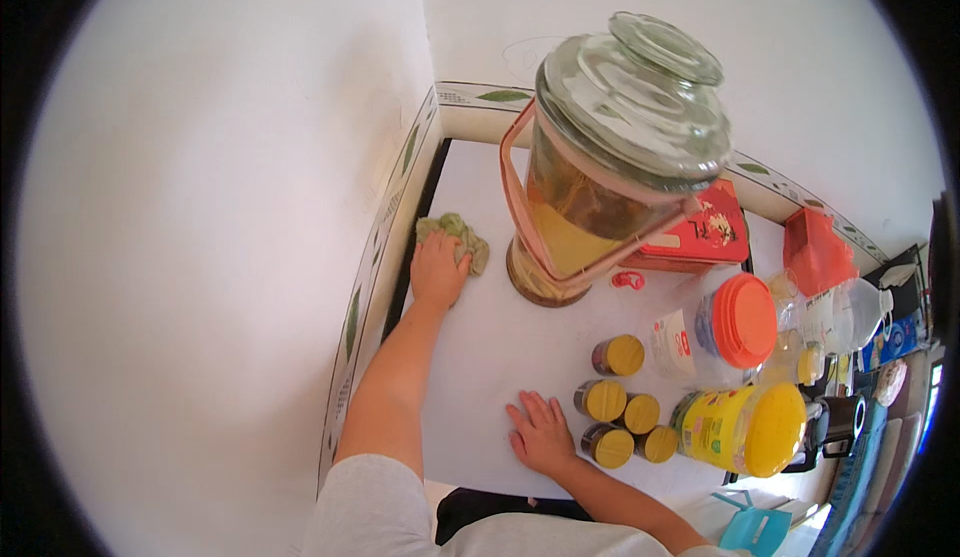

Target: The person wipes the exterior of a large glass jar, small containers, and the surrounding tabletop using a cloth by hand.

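Note:
My left hand (437,270) presses down on a crumpled olive-green cloth (472,251), with the fingers bent over it. The cloth lies near the left edge of a white tabletop (480,362). Flat on the same surface, close to the near edge, rests my right hand (541,437) with its fingers spread and nothing in it. Just right of that hand stand several small jars with yellow lids (602,401). A large lidded glass jar (574,234), partly filled with amber liquid, stands beyond and to the right of the cloth. A pinkish strap handle (513,182) hangs around it.
Behind the glass jar is a red box (686,246); a small red ring-like item (628,279) lies nearby. To the right stand an orange-lidded plastic jar (742,321), a yellow-lidded tub (739,428) and clear bottles. White walls (247,182) with a leaf-patterned border meet behind the left corner.

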Available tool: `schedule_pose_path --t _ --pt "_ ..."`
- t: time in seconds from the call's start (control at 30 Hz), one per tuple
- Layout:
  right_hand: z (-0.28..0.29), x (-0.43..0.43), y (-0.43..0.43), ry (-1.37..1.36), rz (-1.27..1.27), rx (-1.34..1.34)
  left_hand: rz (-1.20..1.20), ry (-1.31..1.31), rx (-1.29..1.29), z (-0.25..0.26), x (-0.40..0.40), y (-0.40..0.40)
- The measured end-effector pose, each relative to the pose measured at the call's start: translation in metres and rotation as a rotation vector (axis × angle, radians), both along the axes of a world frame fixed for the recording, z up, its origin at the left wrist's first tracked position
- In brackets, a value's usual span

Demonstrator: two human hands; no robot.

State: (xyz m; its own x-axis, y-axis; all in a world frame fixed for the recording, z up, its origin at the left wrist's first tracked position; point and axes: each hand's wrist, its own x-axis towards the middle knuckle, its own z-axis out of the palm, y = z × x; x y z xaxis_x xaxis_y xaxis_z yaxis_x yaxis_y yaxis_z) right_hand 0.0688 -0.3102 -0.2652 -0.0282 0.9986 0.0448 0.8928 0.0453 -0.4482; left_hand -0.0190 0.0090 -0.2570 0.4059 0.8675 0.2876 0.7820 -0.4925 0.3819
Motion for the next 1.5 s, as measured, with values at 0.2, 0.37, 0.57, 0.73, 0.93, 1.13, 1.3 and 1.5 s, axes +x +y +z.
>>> schedule_pose_path --t 0.2,0.37,0.57,0.73,0.93,1.13,1.3,1.5 --pt "0.007 -0.001 0.004 0.282 -0.140 -0.038 -0.062 0.017 -0.113 0.004 -0.028 -0.091" --pt "0.013 0.010 0.049 1.071 -0.515 0.127 -0.098 0.006 -0.149 0.007 -0.046 -0.157" --pt "0.066 0.053 0.128 1.278 -0.842 0.287 -0.176 -0.013 -0.153 -0.003 -0.063 -0.205" --pt "0.040 0.074 0.161 1.106 -0.809 0.425 -0.181 -0.150 -0.274 0.024 -0.062 -0.195" --pt "0.006 0.100 0.175 1.103 -0.707 0.462 -0.237 -0.415 -0.235 0.050 -0.027 -0.162" --pt "0.022 0.104 0.174 0.969 -0.692 0.339 -0.195 -0.710 -0.590 0.051 0.007 -0.129" --pt "0.018 0.112 0.176 0.895 -0.704 0.423 -0.209 -0.878 -0.738 0.059 0.045 -0.111" --pt "0.039 0.101 0.173 0.850 -0.707 0.366 -0.423 -0.989 -0.727 0.086 0.064 -0.090"
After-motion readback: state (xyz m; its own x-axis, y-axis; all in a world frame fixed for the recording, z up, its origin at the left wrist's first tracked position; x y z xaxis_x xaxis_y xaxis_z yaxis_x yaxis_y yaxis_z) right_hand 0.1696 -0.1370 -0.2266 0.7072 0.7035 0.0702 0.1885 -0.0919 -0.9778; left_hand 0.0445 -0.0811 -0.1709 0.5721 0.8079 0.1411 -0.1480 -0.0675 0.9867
